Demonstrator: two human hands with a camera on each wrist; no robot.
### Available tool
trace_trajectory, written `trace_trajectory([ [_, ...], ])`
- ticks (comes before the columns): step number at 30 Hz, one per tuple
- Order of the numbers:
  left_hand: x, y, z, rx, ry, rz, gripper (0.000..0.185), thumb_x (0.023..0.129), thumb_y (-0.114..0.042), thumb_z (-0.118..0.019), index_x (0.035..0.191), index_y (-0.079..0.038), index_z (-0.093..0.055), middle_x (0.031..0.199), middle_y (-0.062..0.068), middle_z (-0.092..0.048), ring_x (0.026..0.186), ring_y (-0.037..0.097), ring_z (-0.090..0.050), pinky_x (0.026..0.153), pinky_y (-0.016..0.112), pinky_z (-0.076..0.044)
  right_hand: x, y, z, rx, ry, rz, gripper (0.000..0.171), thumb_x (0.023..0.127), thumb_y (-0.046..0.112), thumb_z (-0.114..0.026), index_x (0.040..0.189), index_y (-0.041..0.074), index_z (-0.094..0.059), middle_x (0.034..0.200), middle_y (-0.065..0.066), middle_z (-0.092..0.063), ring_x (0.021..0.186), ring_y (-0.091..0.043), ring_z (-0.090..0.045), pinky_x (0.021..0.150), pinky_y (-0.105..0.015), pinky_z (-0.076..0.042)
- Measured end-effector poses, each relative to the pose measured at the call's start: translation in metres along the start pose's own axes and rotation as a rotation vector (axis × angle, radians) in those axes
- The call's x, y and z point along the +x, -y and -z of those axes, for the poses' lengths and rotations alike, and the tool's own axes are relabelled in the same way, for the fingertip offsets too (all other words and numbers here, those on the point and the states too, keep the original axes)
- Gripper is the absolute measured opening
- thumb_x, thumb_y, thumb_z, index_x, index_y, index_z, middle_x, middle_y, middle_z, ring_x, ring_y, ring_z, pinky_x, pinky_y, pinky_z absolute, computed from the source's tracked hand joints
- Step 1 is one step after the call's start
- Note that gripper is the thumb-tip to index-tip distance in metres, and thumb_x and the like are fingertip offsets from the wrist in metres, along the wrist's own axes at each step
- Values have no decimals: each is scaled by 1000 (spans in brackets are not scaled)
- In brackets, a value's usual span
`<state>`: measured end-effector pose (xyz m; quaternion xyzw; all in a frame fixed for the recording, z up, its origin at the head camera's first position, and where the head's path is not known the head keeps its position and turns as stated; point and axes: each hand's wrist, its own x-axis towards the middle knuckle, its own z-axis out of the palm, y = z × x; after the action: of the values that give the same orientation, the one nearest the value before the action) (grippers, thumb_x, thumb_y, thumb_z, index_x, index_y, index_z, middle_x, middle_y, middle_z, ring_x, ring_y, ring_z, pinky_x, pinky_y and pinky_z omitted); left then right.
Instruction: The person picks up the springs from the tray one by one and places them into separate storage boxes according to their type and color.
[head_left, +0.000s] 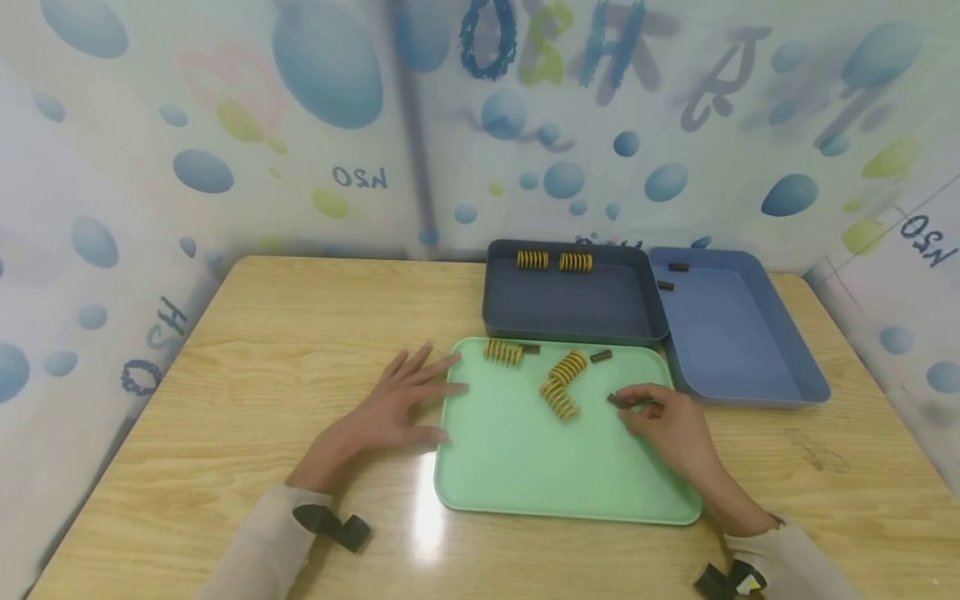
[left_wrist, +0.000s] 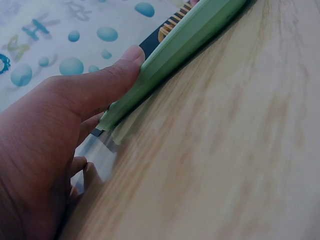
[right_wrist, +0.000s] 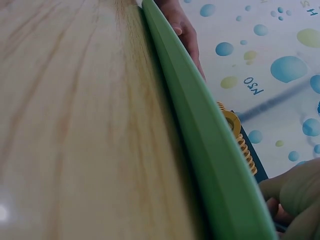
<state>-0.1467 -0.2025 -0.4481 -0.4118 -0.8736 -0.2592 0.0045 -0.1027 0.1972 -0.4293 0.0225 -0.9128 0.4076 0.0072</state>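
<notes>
Two yellow springs (head_left: 553,261) already lie in the dark tray (head_left: 570,329), two small dark ones (head_left: 672,276) in the blue tray (head_left: 750,367). Three yellow and a few dark remain on the green tray (head_left: 525,467); the right hand (head_left: 671,421) pinches a dark spring (head_left: 619,401), the left hand (head_left: 393,408) rests flat, steadying the rim.

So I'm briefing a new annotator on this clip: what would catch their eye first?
Probably the mint-green tray at the centre of the wooden table, strewn with yellow coil springs and small dark springs. The right hand pinches one dark spring over the tray, while the left hand rests flat against its left rim. Behind sit a dark blue bin and a lighter blue bin.
</notes>
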Motion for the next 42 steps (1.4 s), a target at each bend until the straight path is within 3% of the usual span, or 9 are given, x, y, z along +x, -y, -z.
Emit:
trace_trajectory([
  [9, 0, 0, 1, -10, 2, 0, 62, 85, -54, -64, 137, -21, -54, 155, 6, -29, 141, 46, -9, 107, 66, -5, 1, -2, -1, -20, 1, 27, 19, 84, 10, -73, 103, 8, -72, 83, -2, -68, 58, -9, -56, 51, -23, -42],
  [21, -1, 2, 0, -11, 4, 3, 62, 86, -55, -62, 137, -21, -54, 155, 6, -27, 141, 46, -8, 108, 65, -4, 3, -1, 3, -2, 64, 32, 21, 86, 15, -73, 106, 9, -71, 74, 1, -67, 62, -11, -61, 53, -24, -45],
  [32, 0, 1, 2, 0, 7, 4, 63, 86, -56, -62, 138, -22, -53, 156, 6, -27, 141, 45, -8, 107, 65, -4, 5, 2, 11, -20, 39, 77, 18, 86, 14, -73, 104, 12, -73, 90, -2, -71, 69, -12, -63, 56, -24, -48],
  [38, 0, 0, 1, -2, 7, 6, 62, 84, -52, -66, 137, -22, -54, 156, 5, -27, 141, 45, -8, 108, 64, -3, 5, 4, 25, -29, 31, 49, 21, 89, 29, -70, 107, 18, -71, 91, -1, -70, 59, -12, -52, 48, -25, -39],
  [42, 0, 0, 1, -1, 6, 6, 63, 83, -52, -67, 137, -22, -54, 156, 5, -27, 141, 45, -8, 108, 64, -4, 8, 6, 38, -27, 12, 54, 26, 90, 33, -68, 109, 16, -70, 86, -4, -68, 56, -12, -47, 44, -26, -35],
])
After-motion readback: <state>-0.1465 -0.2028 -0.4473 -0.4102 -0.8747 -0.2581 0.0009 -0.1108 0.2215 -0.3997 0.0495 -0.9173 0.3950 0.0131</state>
